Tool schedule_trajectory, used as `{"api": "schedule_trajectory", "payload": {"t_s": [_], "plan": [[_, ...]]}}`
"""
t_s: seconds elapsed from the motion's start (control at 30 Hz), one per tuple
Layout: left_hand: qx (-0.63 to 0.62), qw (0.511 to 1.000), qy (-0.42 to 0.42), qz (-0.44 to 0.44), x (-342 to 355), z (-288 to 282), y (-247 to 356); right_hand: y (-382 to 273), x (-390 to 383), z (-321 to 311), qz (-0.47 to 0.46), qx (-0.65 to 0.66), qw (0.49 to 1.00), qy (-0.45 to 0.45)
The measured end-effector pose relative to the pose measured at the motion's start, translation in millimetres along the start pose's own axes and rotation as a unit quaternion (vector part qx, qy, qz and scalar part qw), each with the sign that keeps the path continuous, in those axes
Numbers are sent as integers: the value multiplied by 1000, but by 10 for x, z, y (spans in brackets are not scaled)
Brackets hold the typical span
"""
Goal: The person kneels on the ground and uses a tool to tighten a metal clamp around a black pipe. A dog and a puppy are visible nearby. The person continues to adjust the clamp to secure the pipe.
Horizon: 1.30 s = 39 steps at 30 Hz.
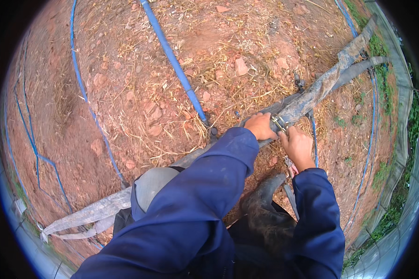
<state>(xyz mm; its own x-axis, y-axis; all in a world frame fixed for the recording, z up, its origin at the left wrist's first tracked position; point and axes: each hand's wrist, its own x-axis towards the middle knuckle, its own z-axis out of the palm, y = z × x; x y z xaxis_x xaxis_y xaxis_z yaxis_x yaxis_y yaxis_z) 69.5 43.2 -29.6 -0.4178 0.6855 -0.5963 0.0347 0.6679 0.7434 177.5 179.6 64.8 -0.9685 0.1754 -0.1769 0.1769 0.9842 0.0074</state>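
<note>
Both arms are covered by long navy-blue sleeves of matching cloth. The left sleeve [195,190] is creased along its length, dulled by pale dust on the forearm, and ends in a plain, wide cuff [243,143]. The right sleeve [317,218] is loosely folded, darker in shade toward the lower edge, its cuff closing around the wrist. Left hand [260,126] and right hand [299,146] are bare. Below, one dark, tall boot [265,209] is visible, its surface smeared with brownish mud
</note>
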Motion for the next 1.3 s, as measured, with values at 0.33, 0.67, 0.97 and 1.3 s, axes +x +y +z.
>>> {"api": "schedule_trajectory", "payload": {"t_s": [0.33,0.67,0.97,1.3], "plan": [[-7,1000,6,5,1,-3,-14,144,67,275,-1,79,996,-27],[-6,999,29,14,19,75,-28,47,-37,339,331,616,697,-161],[-9,999,33,22,7,50,-31,52,136,3,-113,-61,991,-24],[0,1000,17,-3,6,52,3,-70,-70,556,418,789,440,-100]]}}
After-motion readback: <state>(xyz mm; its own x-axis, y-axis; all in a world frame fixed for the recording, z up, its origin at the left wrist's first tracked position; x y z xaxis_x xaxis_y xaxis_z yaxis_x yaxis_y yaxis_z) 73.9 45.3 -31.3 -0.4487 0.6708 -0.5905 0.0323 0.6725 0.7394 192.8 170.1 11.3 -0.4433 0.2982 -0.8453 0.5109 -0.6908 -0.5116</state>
